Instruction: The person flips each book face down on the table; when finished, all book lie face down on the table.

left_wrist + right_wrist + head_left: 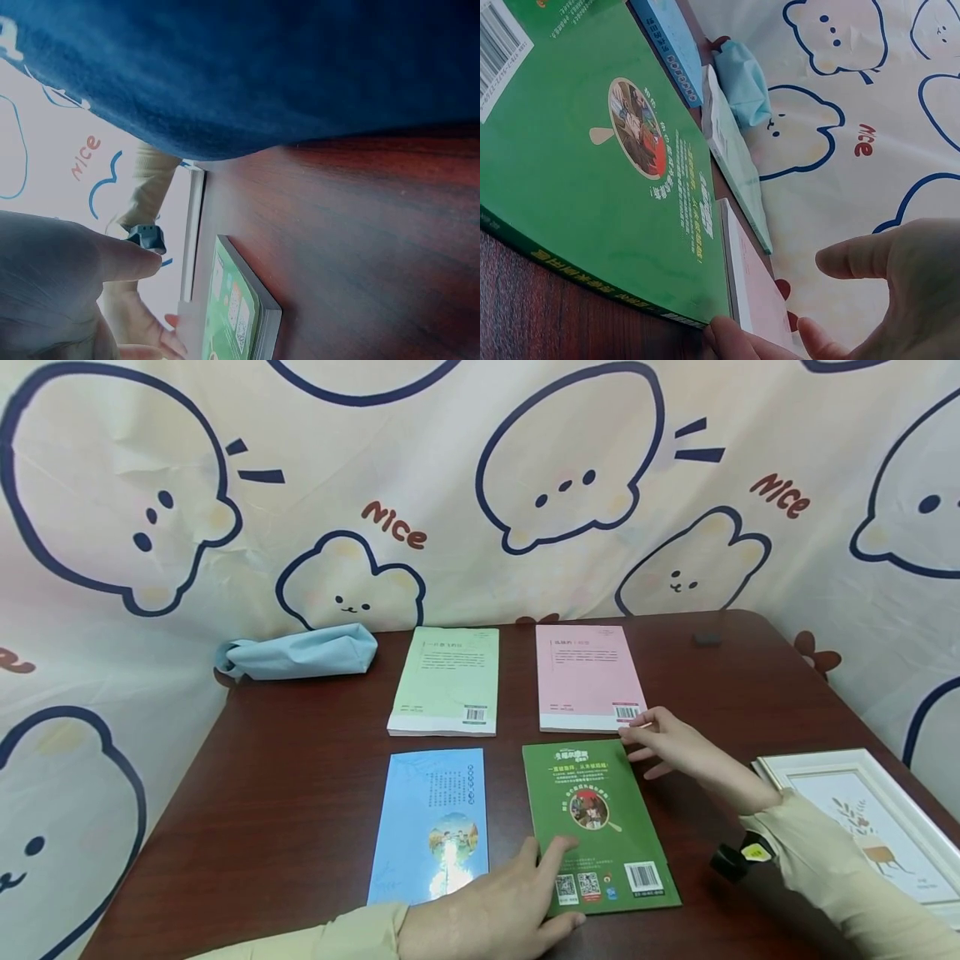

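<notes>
A green book [551, 814] lies back cover up near the front of the brown table. My left hand [495, 902] is over its lower left edge, fingers spread; whether they touch the cover is unclear. At the book's upper right corner is my right hand [678, 747], with a fingertip against that corner in the right wrist view and the thumb held apart. Left of the green book lies a blue book [405, 827], partly under my left forearm. Behind them lie a light green book [442, 693] and a pink book [588, 681].
A light blue pouch [300, 653] rests at the table's back left. A white framed picture [817, 768] lies at the right, partly behind my right sleeve. A small dark block [707, 640] sits at the back right. Patterned cloth [450, 468] hangs behind the table [262, 810].
</notes>
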`<action>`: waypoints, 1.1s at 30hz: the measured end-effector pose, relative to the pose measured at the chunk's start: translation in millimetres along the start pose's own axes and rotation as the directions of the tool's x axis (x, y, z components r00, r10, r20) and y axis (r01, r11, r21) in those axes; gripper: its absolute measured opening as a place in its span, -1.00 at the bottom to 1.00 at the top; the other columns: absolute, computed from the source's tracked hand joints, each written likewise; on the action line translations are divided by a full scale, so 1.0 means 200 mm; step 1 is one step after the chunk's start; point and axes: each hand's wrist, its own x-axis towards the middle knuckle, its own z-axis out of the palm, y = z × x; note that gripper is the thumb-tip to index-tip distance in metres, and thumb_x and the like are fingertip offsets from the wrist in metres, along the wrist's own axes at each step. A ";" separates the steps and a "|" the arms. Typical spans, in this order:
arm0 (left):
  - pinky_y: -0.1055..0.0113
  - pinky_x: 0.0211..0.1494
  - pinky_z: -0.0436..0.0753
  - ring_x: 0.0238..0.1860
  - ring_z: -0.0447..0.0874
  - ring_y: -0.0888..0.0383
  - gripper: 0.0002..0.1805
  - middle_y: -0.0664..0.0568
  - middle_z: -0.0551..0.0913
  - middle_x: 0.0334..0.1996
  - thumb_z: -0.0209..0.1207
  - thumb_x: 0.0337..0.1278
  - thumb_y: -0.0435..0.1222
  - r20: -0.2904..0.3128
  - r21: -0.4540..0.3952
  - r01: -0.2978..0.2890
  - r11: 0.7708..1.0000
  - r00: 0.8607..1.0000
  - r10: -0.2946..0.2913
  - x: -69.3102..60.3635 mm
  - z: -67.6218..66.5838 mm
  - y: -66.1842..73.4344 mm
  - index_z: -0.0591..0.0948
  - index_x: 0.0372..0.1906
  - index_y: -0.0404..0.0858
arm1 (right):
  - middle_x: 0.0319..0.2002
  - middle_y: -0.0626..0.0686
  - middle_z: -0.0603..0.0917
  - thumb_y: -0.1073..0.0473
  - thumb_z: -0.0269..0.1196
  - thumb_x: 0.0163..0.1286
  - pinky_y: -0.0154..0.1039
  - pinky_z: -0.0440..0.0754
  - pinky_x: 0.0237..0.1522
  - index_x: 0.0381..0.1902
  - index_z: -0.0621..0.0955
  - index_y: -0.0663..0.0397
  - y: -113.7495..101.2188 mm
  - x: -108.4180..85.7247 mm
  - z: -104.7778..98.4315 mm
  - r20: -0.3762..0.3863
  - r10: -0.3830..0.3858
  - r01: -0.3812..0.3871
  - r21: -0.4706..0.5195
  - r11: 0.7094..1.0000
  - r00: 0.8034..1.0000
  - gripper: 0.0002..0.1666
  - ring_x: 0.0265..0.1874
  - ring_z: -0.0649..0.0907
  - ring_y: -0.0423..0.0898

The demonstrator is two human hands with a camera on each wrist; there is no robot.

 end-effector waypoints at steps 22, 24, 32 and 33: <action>0.43 -0.52 0.47 -0.54 0.41 0.29 -0.30 -0.05 0.42 -0.08 0.13 0.28 0.07 0.003 0.018 0.028 0.999 1.000 -0.028 0.01 0.00 0.00 0.10 0.41 0.08 | 0.19 0.45 0.41 -0.11 0.10 0.46 -0.14 0.71 -0.25 0.22 0.18 0.31 -0.01 0.02 0.01 -0.015 0.026 -0.026 -0.067 0.997 1.000 -0.30 -0.02 0.69 0.10; 0.42 -0.54 0.46 -0.55 0.41 0.29 -0.30 -0.05 0.43 -0.08 0.12 0.29 0.08 -0.001 0.020 0.031 0.999 1.000 -0.031 0.01 0.00 0.00 0.10 0.41 0.09 | 0.18 0.44 0.42 -0.12 0.10 0.46 -0.14 0.71 -0.25 0.22 0.18 0.31 -0.01 0.02 0.01 -0.013 0.027 -0.028 -0.067 0.997 1.000 -0.31 -0.02 0.69 0.10; 0.40 -0.54 0.48 -0.57 0.44 0.27 -0.33 -0.02 0.48 -0.02 0.09 0.30 0.11 -0.043 0.089 0.047 0.995 0.998 -0.043 -0.01 -0.04 0.00 0.13 0.40 0.09 | 0.17 0.43 0.44 -0.11 0.10 0.46 -0.14 0.71 -0.24 0.22 0.20 0.30 -0.01 0.01 0.00 -0.005 0.023 -0.023 -0.075 0.997 1.000 -0.32 0.02 0.67 0.13; 0.39 -0.51 0.51 -0.54 0.48 0.27 -0.34 -0.02 0.51 0.01 0.07 0.30 0.12 -0.055 0.114 0.046 0.992 0.998 -0.040 -0.01 -0.06 0.00 0.15 0.39 0.06 | 0.17 0.42 0.44 -0.11 0.10 0.46 -0.15 0.71 -0.24 0.21 0.22 0.29 -0.01 0.01 -0.01 -0.006 0.016 -0.016 -0.083 0.996 1.000 -0.33 0.03 0.67 0.13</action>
